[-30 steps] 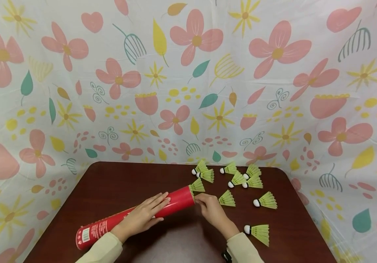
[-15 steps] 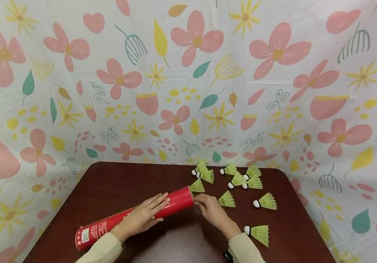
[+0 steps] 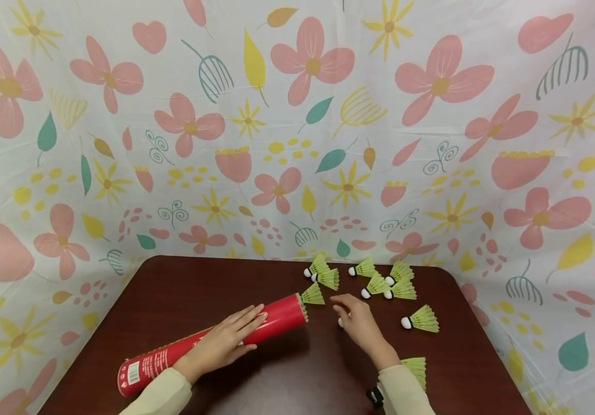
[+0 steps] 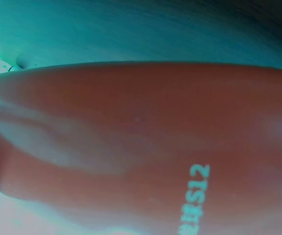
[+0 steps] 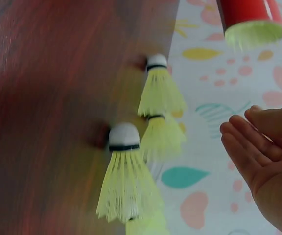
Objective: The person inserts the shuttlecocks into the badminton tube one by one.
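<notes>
Floral cloth (image 3: pixel 308 135) hangs behind a dark wood table (image 3: pixel 282 386), which runs from under my forearms to well beyond both hands. Half a second ago, my right hand (image 3: pixel 364 329) was at the mouth of the red tube (image 3: pixel 277 318); now it has come away to the right, over a shuttlecock of which I can see only the pale cork (image 3: pixel 341 323). That leaves the mouth free of fingers, and I judge the work has passed from the tube to the loose pieces.

My right fingers are loosely extended with nothing between them; whether they touch that cork I cannot tell. My left hand (image 3: pixel 221 344) lies across the tube, fingers laid fairly straight over its top, and the tube has barely shifted under it.

As for containers, the tube slants past my left hand with its mouth towards my right. Yellow-green skirt edges (image 5: pixel 255 35) fill that mouth; how many shuttlecocks sit deeper is hidden. Just beyond the mouth, between my hands, lies a loose shuttlecock (image 3: pixel 313 294). A scattered group (image 3: pixel 376 286) lies beyond my right hand, one more (image 3: pixel 422 319) to its right, and another (image 3: pixel 415 369) is partly hidden by my right sleeve (image 3: pixel 405 392).
</notes>
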`<action>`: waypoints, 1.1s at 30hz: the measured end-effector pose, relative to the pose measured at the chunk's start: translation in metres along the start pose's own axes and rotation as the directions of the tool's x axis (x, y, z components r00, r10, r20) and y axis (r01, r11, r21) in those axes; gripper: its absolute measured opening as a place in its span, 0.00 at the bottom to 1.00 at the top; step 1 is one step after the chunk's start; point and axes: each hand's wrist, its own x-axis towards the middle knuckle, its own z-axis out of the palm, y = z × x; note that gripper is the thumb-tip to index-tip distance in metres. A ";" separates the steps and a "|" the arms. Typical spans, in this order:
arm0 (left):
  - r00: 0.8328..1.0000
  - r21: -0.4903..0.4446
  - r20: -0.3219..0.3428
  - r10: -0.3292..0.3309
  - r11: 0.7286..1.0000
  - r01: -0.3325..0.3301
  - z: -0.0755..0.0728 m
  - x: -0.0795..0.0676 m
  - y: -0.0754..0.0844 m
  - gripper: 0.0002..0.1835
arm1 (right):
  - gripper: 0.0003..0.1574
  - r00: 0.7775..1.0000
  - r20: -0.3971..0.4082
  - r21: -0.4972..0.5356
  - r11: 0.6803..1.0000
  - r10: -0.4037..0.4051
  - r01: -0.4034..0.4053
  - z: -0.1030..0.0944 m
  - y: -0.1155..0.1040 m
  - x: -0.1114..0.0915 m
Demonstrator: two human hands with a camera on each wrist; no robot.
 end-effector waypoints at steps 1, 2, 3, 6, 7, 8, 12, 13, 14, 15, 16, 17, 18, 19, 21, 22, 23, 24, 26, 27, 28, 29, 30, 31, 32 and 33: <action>1.000 0.001 -0.003 0.003 1.000 -0.003 0.000 0.000 0.000 0.39 | 0.14 1.000 -0.004 -0.006 1.000 0.019 -0.019 -0.002 0.003 0.000; 1.000 0.001 -0.006 0.007 1.000 -0.007 0.000 -0.001 0.000 0.38 | 0.15 0.999 -0.006 -0.011 0.999 0.040 -0.040 -0.005 0.006 -0.001; 1.000 0.003 -0.009 0.010 1.000 -0.010 0.001 -0.001 0.000 0.38 | 0.15 0.998 -0.007 -0.017 0.998 0.057 -0.058 -0.007 0.009 -0.001; 1.000 0.001 -0.016 0.014 1.000 -0.014 0.001 -0.001 -0.001 0.38 | 0.18 0.992 -0.002 -0.035 0.991 0.126 -0.126 -0.015 0.019 -0.001; 1.000 -0.001 -0.016 0.013 1.000 -0.013 0.001 -0.001 -0.001 0.38 | 0.19 0.988 0.002 -0.041 0.988 0.152 -0.152 -0.017 0.022 -0.001; 1.000 -0.007 -0.014 0.009 1.000 -0.009 0.001 -0.001 -0.001 0.38 | 0.19 0.983 0.008 -0.048 0.982 0.182 -0.181 -0.019 0.025 -0.002; 1.000 -0.018 0.003 -0.006 1.000 0.006 0.001 -0.001 -0.001 0.38 | 0.21 0.956 0.031 -0.112 0.951 0.292 -0.287 -0.025 0.033 -0.005; 1.000 -0.018 0.009 -0.009 1.000 0.009 0.001 -0.002 0.000 0.39 | 0.21 0.949 0.036 -0.132 0.942 0.314 -0.307 -0.025 0.034 -0.006; 1.000 -0.014 0.009 -0.008 1.000 0.008 0.001 -0.002 0.000 0.39 | 0.20 0.942 0.038 -0.148 0.934 0.334 -0.326 -0.025 0.035 -0.008; 1.000 -0.009 0.011 -0.008 1.000 0.008 0.001 -0.002 0.000 0.39 | 0.20 0.936 0.036 -0.163 0.926 0.350 -0.340 -0.025 0.036 -0.009; 1.000 -0.008 0.011 -0.008 1.000 0.008 0.001 -0.002 0.000 0.39 | 0.19 0.932 0.031 -0.175 0.920 0.362 -0.352 -0.025 0.036 -0.010; 1.000 -0.008 0.012 -0.010 1.000 0.010 0.001 -0.002 0.000 0.39 | 0.19 0.929 0.023 -0.187 0.915 0.368 -0.358 -0.024 0.037 -0.011; 1.000 -0.007 0.014 -0.013 1.000 0.013 0.001 -0.002 0.000 0.39 | 0.18 0.927 0.015 -0.192 0.911 0.375 -0.366 -0.022 0.038 -0.012; 1.000 -0.005 0.011 -0.012 1.000 0.012 0.001 -0.002 -0.001 0.40 | 0.17 0.925 0.005 -0.198 0.907 0.380 -0.371 -0.021 0.039 -0.012; 1.000 -0.007 0.009 -0.009 1.000 0.009 0.001 -0.003 -0.001 0.40 | 0.16 0.923 -0.017 -0.206 0.902 0.385 -0.380 -0.019 0.040 -0.013; 1.000 -0.008 0.009 -0.008 1.000 0.008 0.001 -0.003 -0.001 0.39 | 0.15 0.922 -0.027 -0.205 0.901 0.386 -0.383 -0.018 0.041 -0.014; 1.000 -0.009 0.012 -0.009 1.000 0.009 0.001 -0.004 -0.001 0.39 | 0.14 0.921 -0.034 -0.202 0.900 0.387 -0.386 -0.017 0.043 -0.015; 1.000 -0.006 0.014 -0.010 1.000 0.010 0.001 -0.004 -0.001 0.38 | 0.12 0.920 -0.038 -0.195 0.900 0.390 -0.390 -0.016 0.043 -0.016; 1.000 -0.003 0.010 -0.001 1.000 0.001 0.002 -0.005 -0.002 0.38 | 0.10 0.918 -0.035 -0.176 0.902 0.394 -0.394 -0.015 0.044 -0.017; 1.000 -0.001 0.011 -0.002 1.000 0.002 0.002 -0.005 -0.002 0.38 | 0.09 0.917 -0.032 -0.164 0.903 0.397 -0.397 -0.015 0.044 -0.017; 1.000 0.004 0.009 0.000 1.000 0.000 0.002 -0.005 -0.003 0.38 | 0.08 0.917 -0.028 -0.154 0.904 0.398 -0.398 -0.014 0.044 -0.018; 1.000 0.003 0.007 0.000 1.000 0.000 0.002 -0.005 -0.003 0.39 | 0.07 0.916 -0.027 -0.146 0.905 0.400 -0.399 -0.014 0.044 -0.018; 1.000 0.004 0.004 0.003 1.000 -0.003 0.002 -0.005 -0.003 0.40 | 0.07 0.916 -0.027 -0.137 0.906 0.400 -0.400 -0.014 0.044 -0.018; 1.000 0.002 -0.001 0.005 1.000 -0.005 0.002 -0.005 -0.004 0.41 | 0.06 0.916 -0.029 -0.127 0.907 0.401 -0.401 -0.013 0.044 -0.017; 1.000 0.000 -0.002 0.003 1.000 -0.003 0.002 -0.006 -0.004 0.42 | 0.06 0.916 -0.036 -0.120 0.908 0.399 -0.401 -0.013 0.044 -0.017; 1.000 0.000 -0.002 0.004 1.000 -0.004 0.002 -0.006 -0.004 0.43 | 0.06 0.916 -0.044 -0.111 0.909 0.399 -0.402 -0.013 0.043 -0.016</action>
